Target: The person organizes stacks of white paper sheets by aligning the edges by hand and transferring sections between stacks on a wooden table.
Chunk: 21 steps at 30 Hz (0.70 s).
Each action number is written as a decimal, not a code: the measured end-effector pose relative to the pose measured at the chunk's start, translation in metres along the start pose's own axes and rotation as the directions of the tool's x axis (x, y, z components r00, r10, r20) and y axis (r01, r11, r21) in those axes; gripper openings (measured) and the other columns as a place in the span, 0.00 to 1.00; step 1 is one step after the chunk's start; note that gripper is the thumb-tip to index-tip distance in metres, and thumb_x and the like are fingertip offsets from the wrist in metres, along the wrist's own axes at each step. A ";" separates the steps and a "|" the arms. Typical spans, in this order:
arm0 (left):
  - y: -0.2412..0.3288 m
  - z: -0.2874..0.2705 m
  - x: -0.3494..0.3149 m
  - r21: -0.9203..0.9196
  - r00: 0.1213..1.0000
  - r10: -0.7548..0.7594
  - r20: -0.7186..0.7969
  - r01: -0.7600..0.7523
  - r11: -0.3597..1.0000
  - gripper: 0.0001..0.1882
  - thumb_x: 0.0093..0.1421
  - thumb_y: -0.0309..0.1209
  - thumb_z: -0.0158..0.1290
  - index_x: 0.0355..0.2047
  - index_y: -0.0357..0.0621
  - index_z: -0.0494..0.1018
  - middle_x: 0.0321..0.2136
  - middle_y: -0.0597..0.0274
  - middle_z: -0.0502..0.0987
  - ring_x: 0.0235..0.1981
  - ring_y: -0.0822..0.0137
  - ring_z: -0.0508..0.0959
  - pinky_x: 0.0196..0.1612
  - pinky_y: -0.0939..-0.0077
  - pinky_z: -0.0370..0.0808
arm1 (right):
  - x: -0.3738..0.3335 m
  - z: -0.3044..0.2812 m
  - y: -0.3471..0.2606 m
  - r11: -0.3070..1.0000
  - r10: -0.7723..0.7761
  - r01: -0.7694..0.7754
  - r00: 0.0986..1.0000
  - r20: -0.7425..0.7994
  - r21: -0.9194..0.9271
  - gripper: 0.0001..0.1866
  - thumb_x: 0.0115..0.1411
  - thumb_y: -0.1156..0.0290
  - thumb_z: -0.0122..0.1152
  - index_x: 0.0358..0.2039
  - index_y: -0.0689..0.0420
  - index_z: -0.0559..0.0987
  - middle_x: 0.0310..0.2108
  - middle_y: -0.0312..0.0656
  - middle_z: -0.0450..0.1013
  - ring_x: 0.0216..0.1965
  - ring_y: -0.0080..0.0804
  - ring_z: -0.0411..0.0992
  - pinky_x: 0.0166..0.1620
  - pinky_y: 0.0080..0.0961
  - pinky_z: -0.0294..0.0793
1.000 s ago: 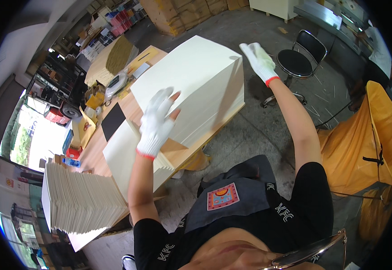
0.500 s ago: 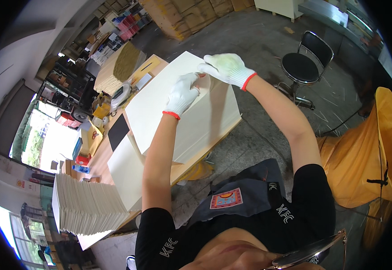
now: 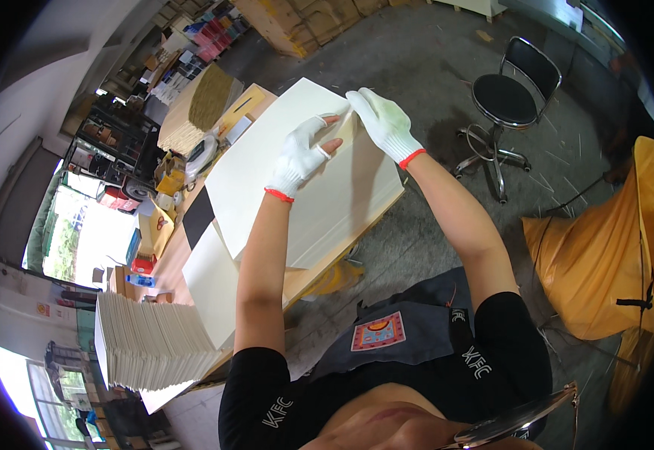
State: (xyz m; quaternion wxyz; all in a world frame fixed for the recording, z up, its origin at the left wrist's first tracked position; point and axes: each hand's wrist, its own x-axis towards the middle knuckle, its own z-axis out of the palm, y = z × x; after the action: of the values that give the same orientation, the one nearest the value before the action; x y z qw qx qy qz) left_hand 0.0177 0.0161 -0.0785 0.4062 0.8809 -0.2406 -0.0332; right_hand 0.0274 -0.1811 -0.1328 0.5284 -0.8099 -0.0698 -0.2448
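Note:
A tall stack of large white sheets (image 3: 267, 161) lies on the wooden table in front of me. Over its top, my left hand (image 3: 300, 159) is open in a white glove with red cuff, thumb and a fingertip bare and spread apart. At the far right corner, my right hand (image 3: 384, 124), gloved alike, has its fingers pressed together round the edge of the top white sheet (image 3: 348, 129), which looks slightly bent up there. The right thumb is hidden. Nearer me lies a lower white sheet (image 3: 210, 271), beside a fanned stack of boards (image 3: 154, 341).
Along the table's left side are a black panel (image 3: 198, 217), red-handled scissors (image 3: 161, 223) and a blue bottle (image 3: 141, 280). A sheet pile (image 3: 195, 109) stands at the far end. To the right are a black swivel chair (image 3: 504, 100) and an orange tarp-like cover (image 3: 578, 277).
My left hand has drawn back slightly from the corner, its thumb and finger spreading. The right hand has turned, its fingers pointing more upward at the sheet's edge. The view has shifted a little.

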 end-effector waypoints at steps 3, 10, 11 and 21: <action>-0.010 -0.001 0.004 0.022 0.999 0.046 -0.004 -0.046 0.999 0.27 0.60 0.28 0.60 0.60 0.41 0.72 0.53 0.59 0.78 0.53 0.68 0.75 0.57 0.75 0.69 | 0.002 0.000 -0.001 1.000 0.018 -0.017 0.999 0.034 -0.022 0.29 0.71 0.40 0.37 0.38 0.54 0.75 0.34 0.51 0.74 0.40 0.57 0.72 0.42 0.45 0.68; -0.012 -0.003 0.007 0.035 0.997 0.072 -0.007 -0.072 0.997 0.26 0.60 0.29 0.60 0.60 0.43 0.73 0.53 0.56 0.79 0.53 0.65 0.76 0.57 0.72 0.70 | 0.001 0.000 0.003 0.999 0.043 -0.043 0.999 0.009 -0.026 0.29 0.71 0.40 0.39 0.39 0.54 0.76 0.35 0.52 0.75 0.41 0.57 0.73 0.43 0.45 0.68; -0.012 -0.004 0.006 0.083 0.994 0.101 -0.029 -0.099 0.992 0.26 0.60 0.31 0.60 0.59 0.44 0.74 0.53 0.54 0.79 0.53 0.62 0.78 0.58 0.71 0.71 | 0.001 0.001 0.001 0.999 0.027 -0.027 1.000 -0.004 -0.018 0.29 0.70 0.40 0.39 0.38 0.54 0.75 0.35 0.52 0.75 0.41 0.57 0.73 0.43 0.45 0.68; 0.008 -0.001 -0.003 0.217 1.000 -0.008 -0.010 0.010 0.976 0.22 0.61 0.30 0.59 0.57 0.45 0.75 0.35 0.63 0.77 0.35 0.74 0.73 0.42 0.78 0.71 | 0.004 0.004 0.003 0.997 -0.002 0.002 1.000 -0.006 -0.079 0.31 0.70 0.37 0.38 0.32 0.54 0.72 0.29 0.53 0.72 0.34 0.57 0.72 0.37 0.47 0.67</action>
State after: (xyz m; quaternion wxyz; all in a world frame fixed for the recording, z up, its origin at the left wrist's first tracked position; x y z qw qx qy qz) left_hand 0.0122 0.0135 -0.0722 0.3086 0.9212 -0.2368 -0.0049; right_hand 0.0330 -0.1793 -0.1351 0.4961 -0.8293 -0.0594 -0.2504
